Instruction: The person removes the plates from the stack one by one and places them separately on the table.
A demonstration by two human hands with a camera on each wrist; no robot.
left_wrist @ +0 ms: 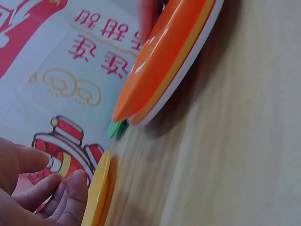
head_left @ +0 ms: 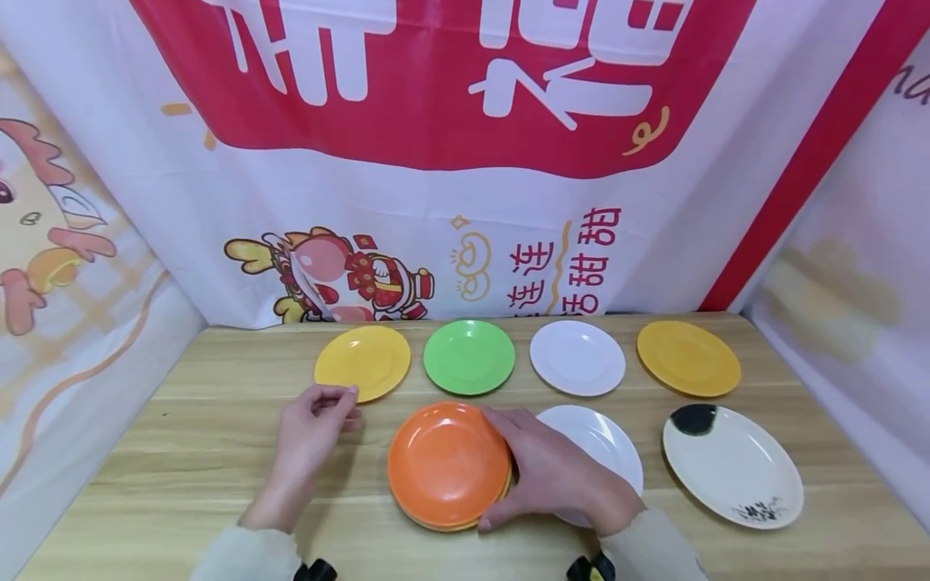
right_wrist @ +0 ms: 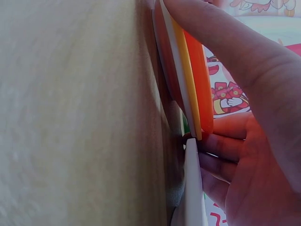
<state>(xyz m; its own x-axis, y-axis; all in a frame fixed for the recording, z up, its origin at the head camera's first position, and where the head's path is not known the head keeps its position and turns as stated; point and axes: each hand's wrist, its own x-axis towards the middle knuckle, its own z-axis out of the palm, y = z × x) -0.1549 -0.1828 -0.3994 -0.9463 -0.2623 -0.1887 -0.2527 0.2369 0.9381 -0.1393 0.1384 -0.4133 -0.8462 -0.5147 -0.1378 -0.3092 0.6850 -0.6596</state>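
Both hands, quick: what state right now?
Left hand: open, fingers loosely curled, holding nothing.
Right hand: closed on the orange-topped plate stack, gripping its side.

A green plate (head_left: 468, 357), a white plate (head_left: 577, 357) and a dark-yellow plate (head_left: 689, 358) are lining the wooden desk (head_left: 174, 460) beyond the right grip (head_left: 548, 464), while a cream plate (head_left: 730, 468) with a dark patch (head_left: 693, 420) is lying to that grip's right. Farther beyond, a red-and-white banner (head_left: 436, 145) with a cartoon figure (head_left: 359, 274) is hanging.

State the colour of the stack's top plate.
The top plate is orange; the head view shows it best.
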